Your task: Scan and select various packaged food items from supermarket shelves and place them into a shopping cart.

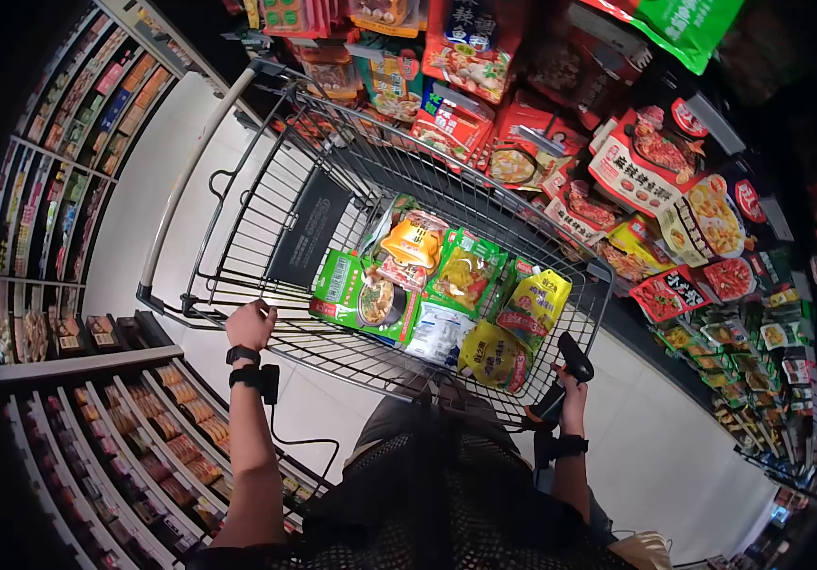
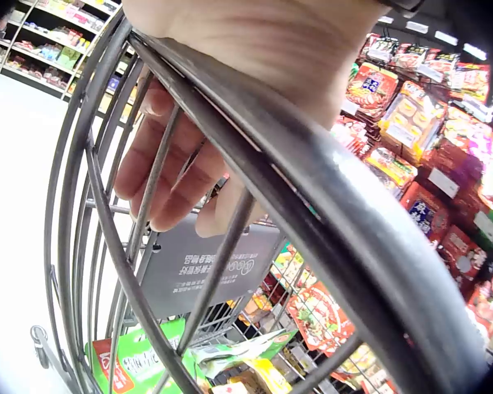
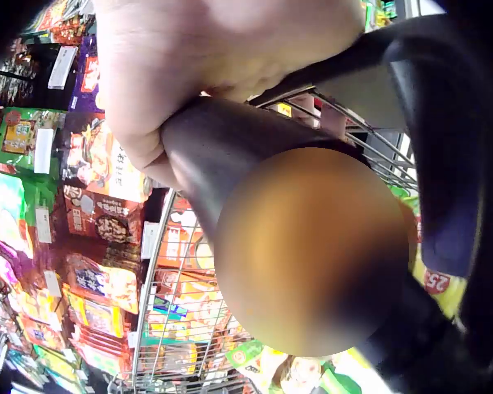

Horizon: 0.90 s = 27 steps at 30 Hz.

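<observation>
My left hand [image 1: 251, 326] rests on the near side rim of a wire shopping cart [image 1: 294, 353]. In the left wrist view its fingers [image 2: 174, 185] hang down past the rim, behind the wires. At the cart's near right corner my right hand [image 1: 573, 404] holds a thick black handle-like object [image 1: 575, 357]. A blurred disc covers the object's end in the right wrist view, so I cannot tell its kind. Inside the cart lie a green packet [image 1: 342, 285] with a bowl picture, yellow pouches [image 1: 536, 302], a green bag [image 1: 465, 271], an orange packet [image 1: 413, 239] and a white-blue packet [image 1: 440, 332].
Packed seasoning shelves [image 1: 650, 157] run along the cart's far side and to the right. More shelves of small goods [image 1: 76, 123] stand at the left, with slanted racks [image 1: 157, 437] at the lower left. Pale floor [image 1: 147, 180] shows behind the cart's push bar [image 1: 201, 161].
</observation>
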Each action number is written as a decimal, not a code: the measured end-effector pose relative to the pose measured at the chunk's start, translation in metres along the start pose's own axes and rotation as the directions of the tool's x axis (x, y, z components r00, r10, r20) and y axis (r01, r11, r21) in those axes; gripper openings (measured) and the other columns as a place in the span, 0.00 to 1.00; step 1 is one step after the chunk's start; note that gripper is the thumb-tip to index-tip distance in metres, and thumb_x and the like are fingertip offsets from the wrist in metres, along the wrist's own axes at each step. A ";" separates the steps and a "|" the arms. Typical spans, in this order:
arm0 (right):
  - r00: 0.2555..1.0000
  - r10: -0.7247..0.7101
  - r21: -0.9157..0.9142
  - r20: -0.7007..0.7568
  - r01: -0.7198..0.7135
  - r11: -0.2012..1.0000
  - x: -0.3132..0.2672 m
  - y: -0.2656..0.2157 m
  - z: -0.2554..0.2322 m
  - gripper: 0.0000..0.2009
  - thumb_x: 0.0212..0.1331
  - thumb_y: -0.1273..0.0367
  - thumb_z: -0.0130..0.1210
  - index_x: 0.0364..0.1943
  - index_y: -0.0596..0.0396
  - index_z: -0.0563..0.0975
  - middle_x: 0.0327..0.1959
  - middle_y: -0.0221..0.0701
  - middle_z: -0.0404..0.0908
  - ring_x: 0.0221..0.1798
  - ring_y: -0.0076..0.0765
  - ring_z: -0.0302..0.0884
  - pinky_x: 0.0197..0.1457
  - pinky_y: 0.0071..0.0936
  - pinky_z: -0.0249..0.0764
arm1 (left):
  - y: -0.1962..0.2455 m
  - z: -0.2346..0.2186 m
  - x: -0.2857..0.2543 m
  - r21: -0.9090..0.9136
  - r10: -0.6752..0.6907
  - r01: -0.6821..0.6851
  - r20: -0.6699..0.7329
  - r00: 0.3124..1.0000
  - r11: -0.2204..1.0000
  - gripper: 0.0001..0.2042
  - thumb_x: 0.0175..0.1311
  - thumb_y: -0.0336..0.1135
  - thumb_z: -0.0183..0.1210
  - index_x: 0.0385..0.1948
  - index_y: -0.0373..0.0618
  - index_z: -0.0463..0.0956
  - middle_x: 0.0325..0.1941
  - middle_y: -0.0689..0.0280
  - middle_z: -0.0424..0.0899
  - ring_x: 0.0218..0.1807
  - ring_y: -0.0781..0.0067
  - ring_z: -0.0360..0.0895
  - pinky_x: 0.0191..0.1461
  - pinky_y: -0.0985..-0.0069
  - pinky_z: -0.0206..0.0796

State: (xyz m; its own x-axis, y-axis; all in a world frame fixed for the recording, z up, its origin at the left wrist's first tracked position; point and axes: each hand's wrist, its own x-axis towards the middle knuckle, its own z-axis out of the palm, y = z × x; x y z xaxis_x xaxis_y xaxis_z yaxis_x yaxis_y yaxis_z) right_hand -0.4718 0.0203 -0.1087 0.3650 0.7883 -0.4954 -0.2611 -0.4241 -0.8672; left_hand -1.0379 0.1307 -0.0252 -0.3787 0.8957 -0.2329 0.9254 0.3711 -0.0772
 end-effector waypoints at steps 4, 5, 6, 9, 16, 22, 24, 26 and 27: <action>0.999 0.026 -0.019 -0.019 -0.026 0.999 -0.007 -0.001 0.024 0.10 0.55 0.69 0.52 0.40 0.58 0.73 0.42 0.38 0.80 0.49 0.30 0.73 0.53 0.25 0.63 | -0.019 -0.001 0.019 -0.001 0.012 -0.012 0.009 1.000 1.000 0.13 0.54 0.50 0.55 0.30 0.53 0.82 0.24 0.60 0.82 0.31 0.58 0.80 0.36 0.65 0.71; 1.000 0.002 -0.003 -0.010 -0.002 1.000 -0.006 -0.002 0.028 0.09 0.55 0.69 0.52 0.39 0.58 0.73 0.41 0.38 0.80 0.49 0.30 0.73 0.53 0.25 0.63 | -0.020 -0.002 0.026 0.010 0.002 -0.002 0.022 1.000 1.000 0.13 0.54 0.50 0.55 0.30 0.54 0.81 0.23 0.60 0.82 0.31 0.58 0.80 0.36 0.65 0.71; 1.000 -0.022 0.014 -0.002 0.022 1.000 -0.005 -0.006 0.033 0.09 0.55 0.69 0.53 0.38 0.57 0.73 0.41 0.38 0.80 0.49 0.30 0.73 0.54 0.25 0.62 | -0.021 -0.005 0.029 0.006 0.025 -0.025 0.022 0.999 1.000 0.13 0.54 0.50 0.55 0.30 0.54 0.82 0.23 0.60 0.82 0.30 0.57 0.80 0.36 0.65 0.71; 1.000 0.001 -0.028 -0.015 -0.001 1.000 -0.009 -0.012 0.045 0.08 0.55 0.69 0.53 0.37 0.57 0.73 0.40 0.37 0.80 0.48 0.30 0.73 0.54 0.26 0.62 | -0.025 -0.008 0.041 0.048 0.024 -0.027 0.064 0.998 0.998 0.13 0.53 0.51 0.56 0.28 0.55 0.82 0.24 0.61 0.82 0.31 0.58 0.80 0.36 0.65 0.71; 0.996 0.005 -0.030 -0.087 -0.007 1.000 0.002 -0.009 0.086 0.09 0.53 0.70 0.53 0.37 0.58 0.72 0.35 0.29 0.74 0.47 0.34 0.76 0.53 0.28 0.63 | -0.027 -0.016 0.109 -0.280 0.252 -0.232 0.039 0.967 0.932 0.12 0.55 0.44 0.57 0.29 0.45 0.79 0.25 0.58 0.82 0.31 0.55 0.79 0.36 0.63 0.71; 0.993 -0.069 -0.150 -0.097 0.054 0.987 0.008 -0.003 0.114 0.11 0.55 0.71 0.48 0.41 0.61 0.73 0.39 0.37 0.81 0.44 0.28 0.74 0.49 0.24 0.64 | 0.050 0.008 0.203 -0.178 0.515 -0.484 0.230 0.826 0.857 0.11 0.54 0.42 0.56 0.31 0.46 0.80 0.31 0.56 0.82 0.34 0.55 0.80 0.40 0.62 0.72; 0.992 -0.021 -0.219 -0.122 -0.006 0.976 0.004 -0.007 0.122 0.15 0.54 0.67 0.51 0.43 0.60 0.71 0.41 0.37 0.79 0.49 0.35 0.73 0.54 0.29 0.62 | 0.067 0.069 0.227 0.028 0.505 -0.566 0.416 0.756 0.824 0.15 0.53 0.39 0.54 0.36 0.39 0.78 0.38 0.48 0.81 0.41 0.51 0.80 0.45 0.58 0.72; 0.994 -0.010 -0.181 -0.106 -0.009 0.983 0.006 0.002 0.115 0.16 0.54 0.67 0.51 0.45 0.60 0.71 0.41 0.38 0.79 0.49 0.36 0.74 0.55 0.30 0.62 | 0.065 0.160 0.252 0.129 0.430 -0.540 0.464 0.774 0.832 0.20 0.55 0.40 0.54 0.48 0.39 0.71 0.47 0.48 0.78 0.46 0.50 0.78 0.49 0.57 0.71; 0.995 -0.015 -0.201 -0.098 -0.005 0.980 0.002 0.003 0.116 0.15 0.53 0.67 0.51 0.44 0.60 0.71 0.40 0.36 0.79 0.49 0.36 0.75 0.55 0.30 0.62 | 0.069 0.166 0.257 0.071 0.389 -0.493 0.523 0.759 0.867 0.23 0.56 0.40 0.53 0.53 0.40 0.66 0.49 0.48 0.76 0.49 0.50 0.77 0.51 0.56 0.70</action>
State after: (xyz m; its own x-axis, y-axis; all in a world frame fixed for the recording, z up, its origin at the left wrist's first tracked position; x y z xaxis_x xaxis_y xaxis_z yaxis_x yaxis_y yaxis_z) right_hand -0.5755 0.0725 -0.1060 0.4546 0.7470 -0.4851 -0.0784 -0.5090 -0.8572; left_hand -1.0680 0.3461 -0.2510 0.0816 0.6961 -0.7133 0.9903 -0.1375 -0.0209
